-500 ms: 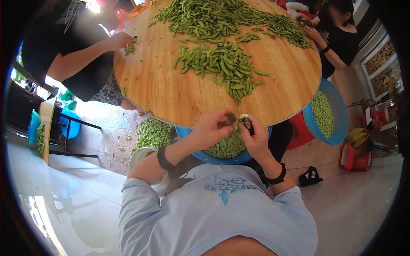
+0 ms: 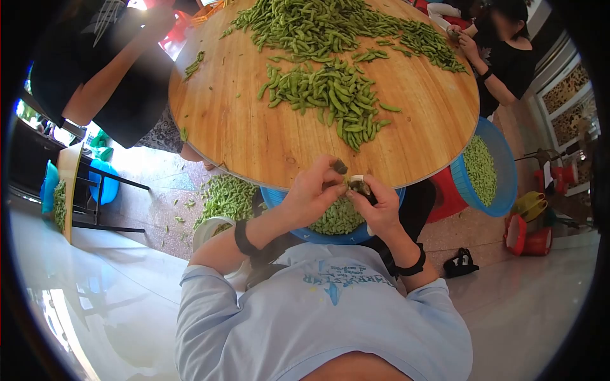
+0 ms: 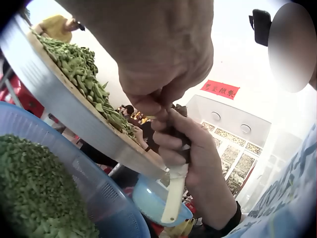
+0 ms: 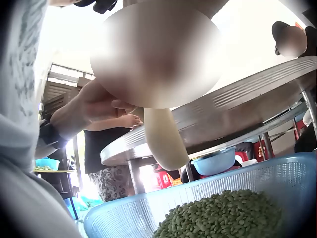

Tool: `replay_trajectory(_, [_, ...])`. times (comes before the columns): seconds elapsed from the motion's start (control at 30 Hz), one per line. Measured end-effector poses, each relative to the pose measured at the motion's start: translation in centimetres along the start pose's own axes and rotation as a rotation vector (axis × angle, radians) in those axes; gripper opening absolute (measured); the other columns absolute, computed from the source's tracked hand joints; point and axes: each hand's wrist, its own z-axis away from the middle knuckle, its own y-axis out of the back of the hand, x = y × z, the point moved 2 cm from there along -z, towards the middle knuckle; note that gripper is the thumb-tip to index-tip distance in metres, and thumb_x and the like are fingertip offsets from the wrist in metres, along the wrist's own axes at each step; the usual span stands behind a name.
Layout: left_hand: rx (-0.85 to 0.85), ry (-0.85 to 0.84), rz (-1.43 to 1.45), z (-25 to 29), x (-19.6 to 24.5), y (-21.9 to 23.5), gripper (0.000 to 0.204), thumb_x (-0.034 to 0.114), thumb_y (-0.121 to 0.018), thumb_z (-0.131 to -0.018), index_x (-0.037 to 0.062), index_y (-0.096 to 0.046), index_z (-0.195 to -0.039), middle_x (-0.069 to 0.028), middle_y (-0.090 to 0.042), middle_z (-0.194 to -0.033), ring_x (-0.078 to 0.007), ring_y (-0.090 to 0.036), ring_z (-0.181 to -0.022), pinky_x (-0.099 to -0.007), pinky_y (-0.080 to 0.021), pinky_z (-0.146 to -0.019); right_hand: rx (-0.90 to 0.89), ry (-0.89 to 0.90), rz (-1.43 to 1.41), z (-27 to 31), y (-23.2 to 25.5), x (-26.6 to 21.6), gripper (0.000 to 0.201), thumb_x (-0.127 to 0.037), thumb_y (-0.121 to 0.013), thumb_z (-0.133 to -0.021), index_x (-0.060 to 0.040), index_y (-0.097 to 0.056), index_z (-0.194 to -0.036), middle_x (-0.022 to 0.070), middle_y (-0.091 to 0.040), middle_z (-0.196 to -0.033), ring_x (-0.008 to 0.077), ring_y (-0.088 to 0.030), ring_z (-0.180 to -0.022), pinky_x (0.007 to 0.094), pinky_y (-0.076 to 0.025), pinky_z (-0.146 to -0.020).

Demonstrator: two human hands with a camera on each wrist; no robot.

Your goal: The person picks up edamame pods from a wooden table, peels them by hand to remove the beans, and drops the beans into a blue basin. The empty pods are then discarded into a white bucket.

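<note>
My left hand (image 2: 311, 193) and right hand (image 2: 381, 208) meet over the table's near edge. Between my left thumb and fingertips I pinch a small green bean pod (image 2: 347, 183), mostly covered by the fingers. A dark cover (image 2: 340, 167) sits on one left fingertip. My right fingers curl round a tool with a smooth cream-white handle (image 3: 174, 196); its working end is hidden. In the right wrist view that handle (image 4: 166, 141) points down above the basket. Directly below my hands, the blue basket (image 2: 269, 198) holds shelled green beans (image 2: 337, 219).
Heaped bean pods (image 2: 305, 28) and a smaller pile (image 2: 343, 101) lie on the round wooden table (image 2: 222, 127). People sit at left and right. Another blue basket (image 2: 505, 171) with beans stands right, a white bucket (image 2: 202, 235) left, near pods on the floor (image 2: 229, 197).
My left finger with the dark cover has lifted slightly, and my right thumb has shifted beside the handle. The person at left has drawn a hand back from the table, leaving pods there.
</note>
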Motion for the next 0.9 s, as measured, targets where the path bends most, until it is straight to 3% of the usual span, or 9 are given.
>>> replay_trajectory(0.17, [-0.08, 0.009, 0.148, 1.0, -1.4, 0.1, 0.026, 0.001, -0.059, -0.086, 0.0005, -0.048, -0.11, -0.0076, -0.063, -0.087, -0.0124, -0.059, -0.077, -0.0223, -0.047, -0.066, -0.042, -0.151, -0.099, 0.9, 0.0, 1.4, 0.016, 0.001, -0.063, -0.078, -0.0001, -0.06, -0.093, 0.0069, -0.056, -0.071, 0.0138, -0.052, -0.059, 0.0256, -0.041, -0.053])
replay_trajectory(0.3, [-0.332, 0.027, -0.902, 3.7, 2.4, 4.6, 0.012, 0.009, -0.061, -0.08, 0.004, -0.059, -0.092, -0.0145, -0.061, -0.09, -0.0309, -0.061, -0.079, -0.0374, -0.049, -0.066, -0.115, -0.047, 0.005, 0.8, 0.7, 1.1, 0.016, 0.003, -0.06, -0.076, 0.0008, -0.058, -0.092, 0.0071, -0.051, -0.069, 0.0151, -0.049, -0.058, 0.0266, -0.04, -0.053])
replay_trajectory(0.33, [-0.341, 0.022, -0.907, 4.5, 2.3, 5.9, 0.012, 0.009, -0.061, -0.08, 0.004, -0.059, -0.092, -0.0145, -0.061, -0.09, -0.0309, -0.061, -0.079, -0.0374, -0.049, -0.066, -0.135, 0.033, 0.008, 0.8, 0.8, 0.9, 0.017, 0.003, -0.059, -0.075, 0.0012, -0.057, -0.092, 0.0079, -0.05, -0.07, 0.0163, -0.048, -0.058, 0.0274, -0.039, -0.053])
replay_trajectory(0.4, [-0.424, -0.041, -1.234, 5.5, 2.3, 7.7, 0.014, 0.008, -0.06, -0.078, 0.0048, -0.059, -0.092, -0.0145, -0.059, -0.085, -0.0333, -0.059, -0.079, -0.0435, -0.047, -0.064, -0.152, 0.117, 0.007, 0.9, 0.9, 0.7, 0.017, 0.004, -0.058, -0.074, 0.0016, -0.056, -0.092, 0.0086, -0.048, -0.07, 0.0176, -0.047, -0.058, 0.0282, -0.039, -0.053])
replay_trajectory(0.53, [-0.225, -0.256, -1.027, 0.4, 3.2, 6.8, 0.02, 0.003, -0.057, -0.075, 0.0051, -0.06, -0.095, -0.0145, -0.056, -0.08, -0.0348, -0.058, -0.078, -0.0426, -0.047, -0.064, -0.206, 0.124, 0.049, 0.7, 0.3, 1.0, 0.019, 0.002, -0.057, -0.075, 0.0027, -0.055, -0.093, 0.0104, -0.048, -0.071, 0.0198, -0.049, -0.059, 0.0299, -0.04, -0.054])
replay_trajectory(0.63, [-0.079, -0.408, -0.868, -5.8, 0.6, 4.6, 0.024, -0.001, -0.055, -0.073, 0.0056, -0.06, -0.096, -0.0152, -0.053, -0.084, -0.0351, -0.057, -0.078, -0.0422, -0.047, -0.066, -0.23, 0.063, 0.034, 0.8, 0.0, 1.1, 0.024, 0.002, -0.055, -0.078, 0.0031, -0.056, -0.102, 0.0098, -0.054, -0.076, 0.0174, -0.051, -0.06, 0.0279, -0.042, -0.056])
replay_trajectory(0.8, [-0.12, -0.413, -1.064, -11.3, -1.8, 3.2, 0.022, -0.001, -0.056, -0.074, 0.0039, -0.058, -0.095, -0.0161, -0.05, -0.094, -0.0355, -0.055, -0.087, -0.043, -0.047, -0.071, -0.219, 0.019, -0.054, 1.2, 0.9, 1.9, 0.039, 0.002, -0.05, -0.084, 0.0038, -0.051, -0.123, 0.0074, -0.06, -0.081, 0.0099, -0.049, -0.056, 0.023, -0.041, -0.052])
replay_trajectory(0.87, [-0.063, -0.452, -1.037, -11.4, -2.9, 3.6, 0.025, -0.001, -0.057, -0.073, 0.0036, -0.057, -0.097, -0.0156, -0.049, -0.095, -0.0348, -0.054, -0.087, -0.0431, -0.047, -0.07, -0.147, -0.225, -0.278, 1.5, 1.2, 2.3, 0.041, 0.001, -0.046, -0.089, 0.0032, -0.046, -0.13, 0.0063, -0.058, -0.08, 0.0068, -0.046, -0.054, 0.0205, -0.038, -0.048])
replay_trajectory(0.9, [-0.018, -0.496, -1.009, -11.3, -2.8, 3.9, 0.028, -0.002, -0.059, -0.072, 0.0033, -0.057, -0.099, -0.0151, -0.048, -0.096, -0.0341, -0.054, -0.088, -0.0433, -0.046, -0.069, -0.137, -0.225, -0.284, 1.4, 1.3, 2.2, 0.041, 0.001, -0.046, -0.089, 0.0032, -0.046, -0.13, 0.0063, -0.058, -0.08, 0.0068, -0.046, -0.054, 0.0205, -0.038, -0.048])
